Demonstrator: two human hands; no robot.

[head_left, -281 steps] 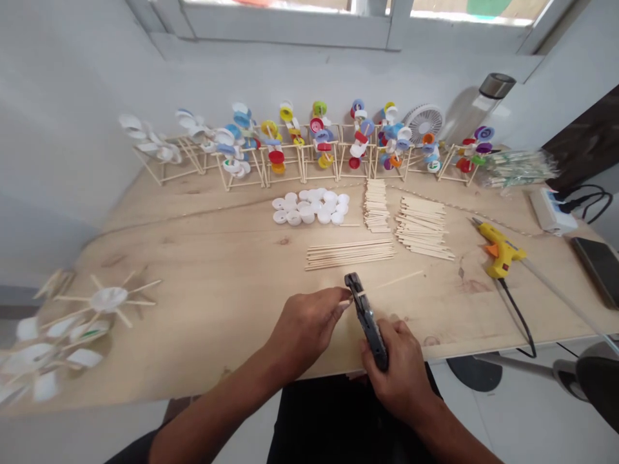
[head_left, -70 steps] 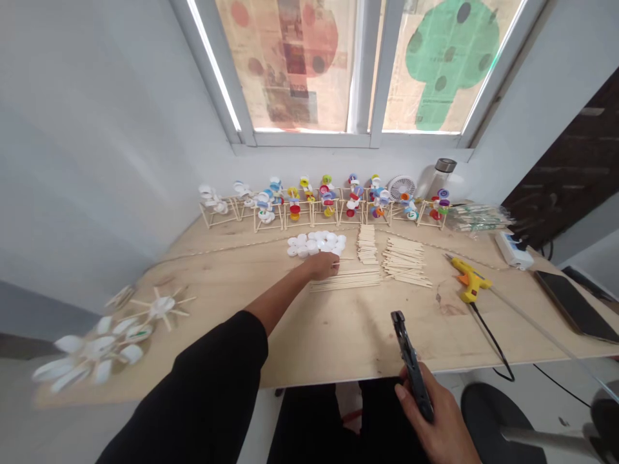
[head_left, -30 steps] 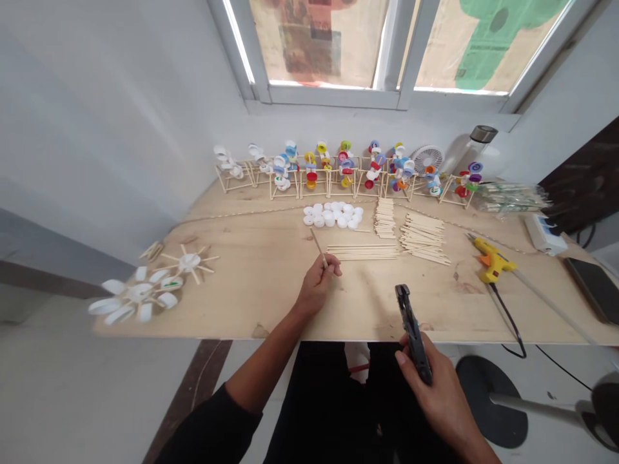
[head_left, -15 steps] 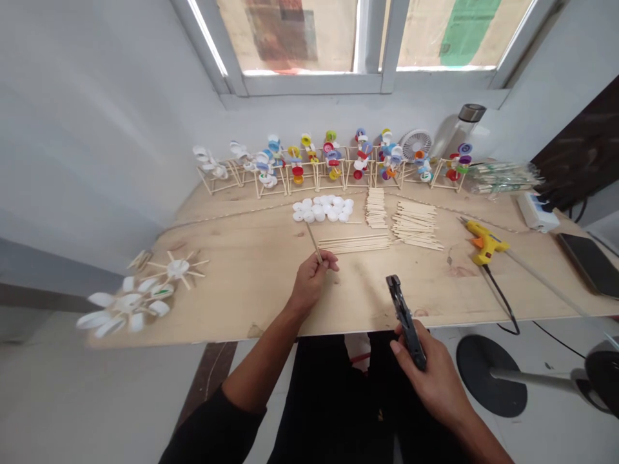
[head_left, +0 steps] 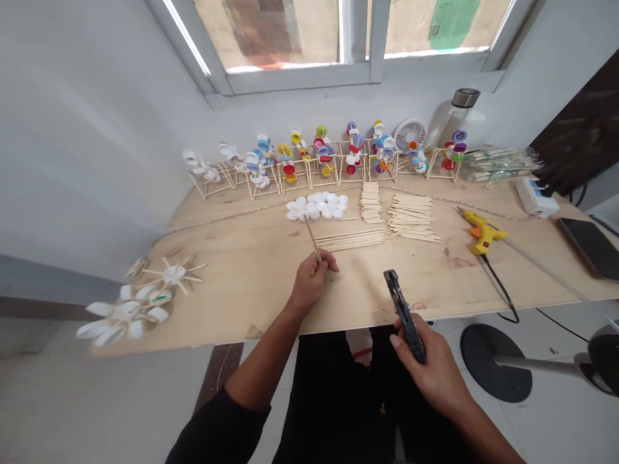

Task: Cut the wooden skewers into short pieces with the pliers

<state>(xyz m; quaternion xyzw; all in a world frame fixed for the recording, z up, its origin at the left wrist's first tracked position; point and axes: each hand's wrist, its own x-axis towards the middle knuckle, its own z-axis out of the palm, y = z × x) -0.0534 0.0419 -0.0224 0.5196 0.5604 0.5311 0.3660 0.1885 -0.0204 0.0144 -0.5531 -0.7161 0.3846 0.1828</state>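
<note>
My left hand [head_left: 312,278] pinches a thin wooden stick [head_left: 311,236], whose far end points toward the white bottle caps [head_left: 316,206]. In my right hand [head_left: 432,363] is a dark multitool-like pair of pliers [head_left: 405,317], held over the table's front edge with its head pointing away from me. Long sticks [head_left: 351,239] lie in a row just beyond my left hand. Behind them are a pile of short sticks [head_left: 371,202] and a larger pile of sticks [head_left: 413,218].
Several stick frames with coloured caps [head_left: 324,154] line the wall. A yellow glue gun [head_left: 483,231], a phone [head_left: 590,247] and a power strip [head_left: 536,196] lie right. White cap wheels [head_left: 128,312] and a stick-spoked hub [head_left: 174,275] sit left. A fan [head_left: 409,136] and bottle [head_left: 457,119] stand behind.
The camera view has shifted slightly, so the table's things appear a little further left and higher. Both hands keep the same hold on the stick and the pliers.
</note>
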